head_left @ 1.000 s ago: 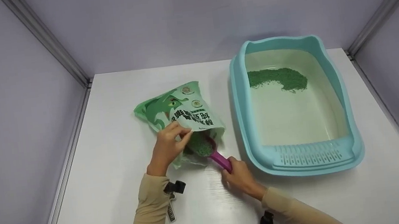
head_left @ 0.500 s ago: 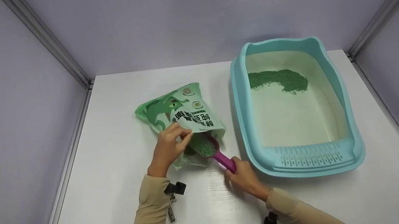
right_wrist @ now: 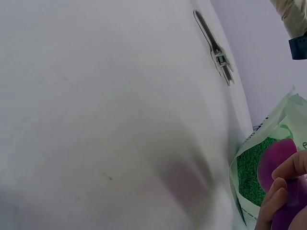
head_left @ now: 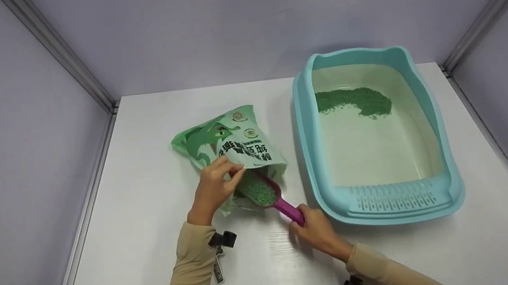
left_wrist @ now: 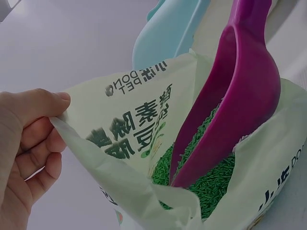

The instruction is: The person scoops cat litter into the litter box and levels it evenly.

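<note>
A green and white bag of cat litter (head_left: pixel 239 139) lies on the table with its mouth toward me. My left hand (head_left: pixel 216 185) pinches the upper edge of that mouth between thumb and fingers; the left wrist view shows the bag's rim lifted there. My right hand (head_left: pixel 319 230) grips the handle of a magenta scoop (left_wrist: pixel 249 86). Green pellets (head_left: pixel 259 192) fill the scoop's bowl, whose tip is still inside the mouth. More green litter (left_wrist: pixel 216 187) shows in the bag beneath it. In the right wrist view my fingers curl round the handle.
To the right of the bag stands a blue litter box (head_left: pixel 310 155) with raised sides and a slotted front step. Green litter (head_left: pixel 359 102) is heaped at its far end. A small dark strip with a pale edge (right_wrist: pixel 213 45) lies near the left sleeve.
The scoop, full of pellets, has slid a little out of the bag toward the lower right with my right hand. My left hand keeps its hold on the bag's edge.
</note>
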### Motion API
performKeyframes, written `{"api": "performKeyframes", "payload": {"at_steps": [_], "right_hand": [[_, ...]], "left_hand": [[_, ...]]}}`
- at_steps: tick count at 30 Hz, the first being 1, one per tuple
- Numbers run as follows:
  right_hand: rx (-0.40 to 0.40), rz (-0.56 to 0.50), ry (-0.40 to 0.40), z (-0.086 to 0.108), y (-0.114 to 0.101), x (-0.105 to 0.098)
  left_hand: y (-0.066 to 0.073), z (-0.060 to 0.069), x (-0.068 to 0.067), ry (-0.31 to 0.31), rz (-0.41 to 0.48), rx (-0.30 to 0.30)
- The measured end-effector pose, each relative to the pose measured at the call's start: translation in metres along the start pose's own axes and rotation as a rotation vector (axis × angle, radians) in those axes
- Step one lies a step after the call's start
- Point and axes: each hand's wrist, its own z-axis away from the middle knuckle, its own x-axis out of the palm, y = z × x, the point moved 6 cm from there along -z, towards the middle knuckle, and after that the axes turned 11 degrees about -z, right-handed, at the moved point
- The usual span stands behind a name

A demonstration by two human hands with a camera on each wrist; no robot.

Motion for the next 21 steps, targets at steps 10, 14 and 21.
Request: {"api": "performKeyframes", "payload": {"at_steps": [10, 14, 21], "right_hand": [[-0.026, 0.056, 0.008, 0.015, -0.012, -0.01], [-0.021, 0.055, -0.004, 0.021, -0.016, -0.014], [-0.024, 0.078, -0.018, 0.027, -0.021, -0.022]], "left_hand": [[-0.001, 0.0, 0.001, -0.026, -0.005, -0.011], [-0.001, 0.001, 0.001, -0.016, -0.011, -0.012], [0.0, 0.0, 0.0, -0.018, -0.015, -0.022]]}}
